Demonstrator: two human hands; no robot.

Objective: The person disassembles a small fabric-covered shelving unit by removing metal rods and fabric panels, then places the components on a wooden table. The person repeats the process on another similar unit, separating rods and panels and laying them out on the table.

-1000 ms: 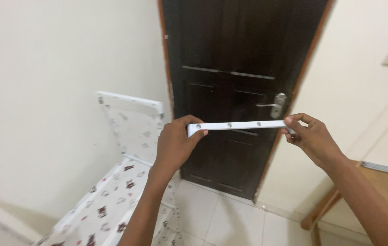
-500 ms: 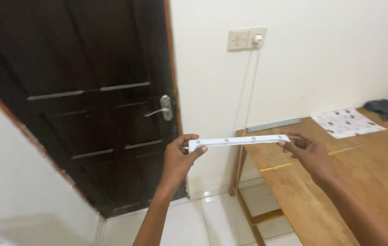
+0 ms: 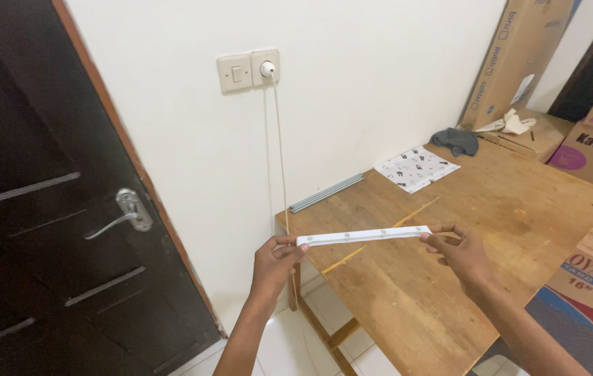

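Both hands are pinching a long flat white strip (image 3: 364, 236) with small round studs along it, left hand (image 3: 274, 262) closed on one end, right hand (image 3: 458, 252) gripping the other with fingers curled, held level over the near edge of a worn wooden table (image 3: 519, 209). Farther back lie a grey metal rail (image 3: 327, 193), a patterned cloth (image 3: 416, 168), a crumpled dark rag (image 3: 455, 141) and cardboard boxes (image 3: 519, 63).
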